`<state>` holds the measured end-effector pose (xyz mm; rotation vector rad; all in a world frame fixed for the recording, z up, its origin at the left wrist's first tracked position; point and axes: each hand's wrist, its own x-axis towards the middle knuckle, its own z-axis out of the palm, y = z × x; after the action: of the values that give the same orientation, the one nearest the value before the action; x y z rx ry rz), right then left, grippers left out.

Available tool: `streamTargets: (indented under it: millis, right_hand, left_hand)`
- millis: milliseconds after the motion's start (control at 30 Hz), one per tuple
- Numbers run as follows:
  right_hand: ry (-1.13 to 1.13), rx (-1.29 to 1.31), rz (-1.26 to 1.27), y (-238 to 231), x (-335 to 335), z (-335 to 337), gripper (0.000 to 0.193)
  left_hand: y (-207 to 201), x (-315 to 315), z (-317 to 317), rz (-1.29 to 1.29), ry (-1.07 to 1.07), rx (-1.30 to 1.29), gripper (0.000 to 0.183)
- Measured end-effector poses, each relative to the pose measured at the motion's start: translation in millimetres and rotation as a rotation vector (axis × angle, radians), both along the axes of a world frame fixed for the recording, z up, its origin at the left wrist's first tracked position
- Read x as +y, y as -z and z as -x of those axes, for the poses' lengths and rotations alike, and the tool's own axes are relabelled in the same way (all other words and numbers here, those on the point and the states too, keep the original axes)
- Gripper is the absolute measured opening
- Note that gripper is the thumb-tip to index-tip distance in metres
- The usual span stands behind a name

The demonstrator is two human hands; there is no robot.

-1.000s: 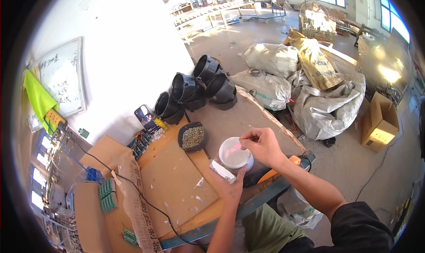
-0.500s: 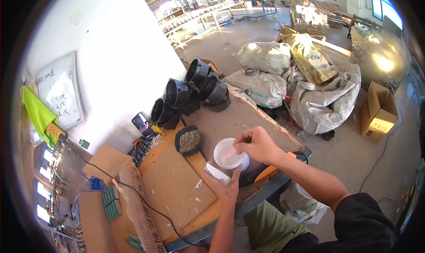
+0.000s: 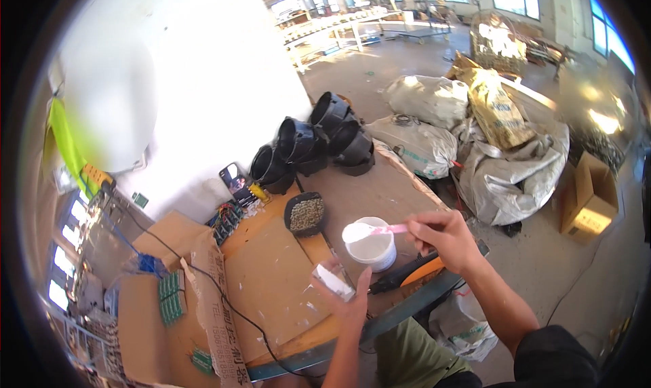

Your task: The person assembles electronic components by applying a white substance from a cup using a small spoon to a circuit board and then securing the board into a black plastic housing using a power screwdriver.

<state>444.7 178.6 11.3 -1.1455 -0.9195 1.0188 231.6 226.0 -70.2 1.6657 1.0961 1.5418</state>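
My right hand (image 3: 447,240) is closed around the handle of a pink spatula (image 3: 395,229). Its far end carries a lump of white paste (image 3: 359,233) just over the mouth of a white plastic tub (image 3: 373,256). The tub stands on the bench near its front edge, with white residue inside. My left hand (image 3: 347,303), left of the tub and nearer me, grips a small white-faced rectangular block (image 3: 333,282); its thumb points up close to the tub's side, and the block's underside is hidden by the palm.
Behind the tub sits a black bowl of grey-beige granules (image 3: 305,214). An orange-and-black tool (image 3: 417,273) lies at the bench's front edge. Black plastic pots (image 3: 298,144) and a phone (image 3: 235,181) stand by the wall. Left are cardboard, a cable and green circuit boards (image 3: 172,297); sacks (image 3: 519,178) lie beyond.
My right hand has lifted the pink spatula out of the tub, moving right, with white paste on its end. My left hand has come away from the tub, still gripping the block. The view has shifted.
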Motion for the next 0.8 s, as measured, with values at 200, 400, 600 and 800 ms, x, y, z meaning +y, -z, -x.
streamTargets:
  millis: [200, 400, 600, 800]
  right_hand:
    - [-0.129, 0.451, 0.022, 25, -19, 38, 0.018]
    - [-0.204, 0.577, 0.001, 41, -40, 83, 0.016]
    - [-0.251, 0.574, 0.107, 48, -51, 105, 0.017]
    - [-0.215, 0.463, 0.151, 47, -54, 121, 0.014]
  left_hand:
    - [-29, -28, 41, 0.26, 0.325, -0.356, 0.074]
    - [-33, -34, 61, 0.096, 0.157, -0.248, 0.074]
    - [-31, -42, 82, 0.018, -0.058, -0.195, 0.082]
    - [-32, -43, 90, -0.117, -0.123, -0.087, 0.082]
